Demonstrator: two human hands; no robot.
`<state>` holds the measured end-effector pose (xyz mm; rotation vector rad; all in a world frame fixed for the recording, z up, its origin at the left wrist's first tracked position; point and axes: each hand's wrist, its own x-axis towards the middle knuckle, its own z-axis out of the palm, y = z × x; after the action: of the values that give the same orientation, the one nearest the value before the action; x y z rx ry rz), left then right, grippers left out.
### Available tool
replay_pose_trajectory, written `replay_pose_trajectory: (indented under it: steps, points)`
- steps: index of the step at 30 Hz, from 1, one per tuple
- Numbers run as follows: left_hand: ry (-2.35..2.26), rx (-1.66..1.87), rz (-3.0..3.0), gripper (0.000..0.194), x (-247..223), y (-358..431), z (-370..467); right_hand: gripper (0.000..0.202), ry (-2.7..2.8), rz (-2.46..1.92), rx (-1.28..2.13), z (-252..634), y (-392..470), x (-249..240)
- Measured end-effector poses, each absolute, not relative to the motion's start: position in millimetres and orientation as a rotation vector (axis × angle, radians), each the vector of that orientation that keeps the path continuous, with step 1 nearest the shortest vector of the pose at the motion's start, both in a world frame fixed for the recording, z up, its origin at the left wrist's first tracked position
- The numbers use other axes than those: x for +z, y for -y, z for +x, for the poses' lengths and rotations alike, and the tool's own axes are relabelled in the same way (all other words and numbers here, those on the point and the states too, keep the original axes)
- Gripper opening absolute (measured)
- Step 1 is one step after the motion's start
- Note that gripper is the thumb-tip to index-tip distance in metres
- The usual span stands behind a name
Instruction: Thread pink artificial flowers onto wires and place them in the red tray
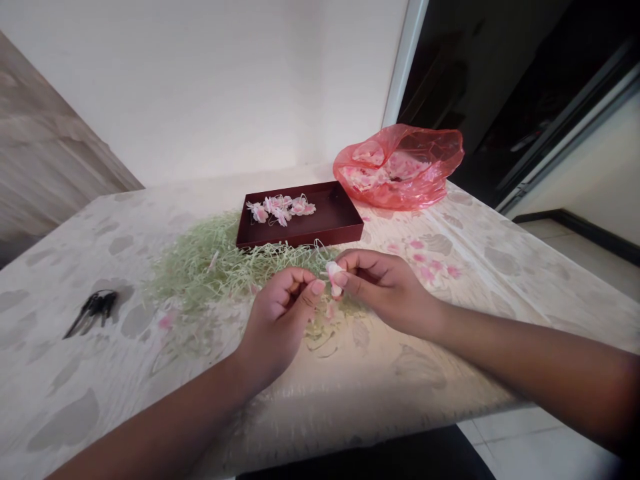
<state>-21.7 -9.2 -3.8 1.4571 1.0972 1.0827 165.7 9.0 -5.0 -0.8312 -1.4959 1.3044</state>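
My right hand [385,287] pinches a small pink and white artificial flower [335,279] between thumb and fingertips. Just left of it, my left hand [285,310] is closed in a pinch; whatever lies between its fingertips is too small to make out. Both hands hover over the near edge of a heap of pale green shredded strands [200,260]. Behind them stands a shallow dark red box [300,237], with several pink and white flowers [280,208] grouped in its left part.
A translucent red plastic bag [440,190] holding more pink flowers stands at the back right. Loose pink petals [430,263] lie right of the box. A bunch of keys [97,307] rests at the left on the patterned tablecloth [65,380]. A white wall [215,87] rises behind.
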Motion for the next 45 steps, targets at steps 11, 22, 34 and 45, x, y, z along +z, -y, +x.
replay_pose_trajectory:
  steps: [11,22,34,45]
  points:
    - [-1.027,1.025,1.446,0.022,-5,10,-19,0.016,1.768,-0.792,0.956,167,-8,-10]
    - [-1.024,1.006,1.434,0.025,-2,10,-17,0.013,1.771,-0.804,0.925,171,-7,-14]
    - [-1.056,0.992,1.438,0.025,-3,11,-19,0.009,1.808,-0.797,0.813,171,-6,-8]
    - [-1.057,0.982,1.442,0.024,-5,10,-19,0.01,1.9,-0.82,0.758,167,-3,-7]
